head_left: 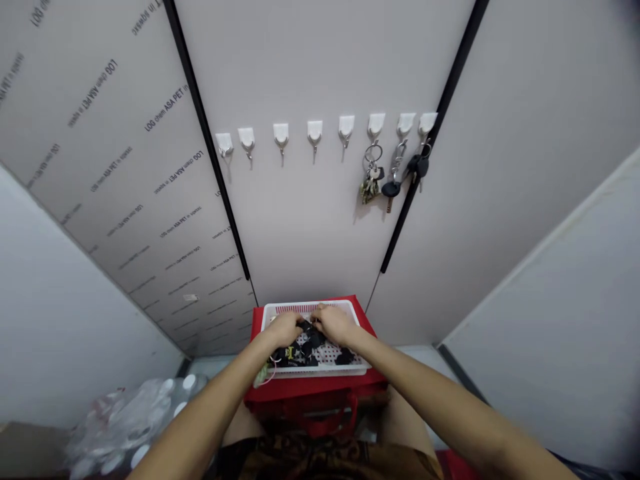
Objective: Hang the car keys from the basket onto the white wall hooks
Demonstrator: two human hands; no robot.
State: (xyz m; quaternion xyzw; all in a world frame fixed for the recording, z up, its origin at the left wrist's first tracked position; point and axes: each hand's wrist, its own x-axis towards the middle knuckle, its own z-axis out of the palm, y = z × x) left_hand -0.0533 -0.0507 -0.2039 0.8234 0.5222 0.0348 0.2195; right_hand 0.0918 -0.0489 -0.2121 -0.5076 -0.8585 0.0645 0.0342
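Observation:
A white plastic basket (320, 372) with a perforated bottom holds several black keys (314, 339) and a black item with yellow marking (289, 353). My left hand (286, 328) reaches into its left half, fingers bent and closed on a dark key bunch near the middle. Opposite it, my right hand (334, 325) is curled inward, its fingertips pinched at the far side of the same bunch. Exactly what sits between the fingertips is partly hidden. A pale green and pink cord (263, 375) hangs over the basket's near left corner.
The basket rests on a red box or bag (320, 390) against the wall. White adhesive hooks (315, 131) line the wall above. Three on the right carry keys: a ringed bunch (371, 185), a black-headed key (391, 190) and dark keys (419, 165). Plastic-wrapped bottles (135, 420) stand lower left.

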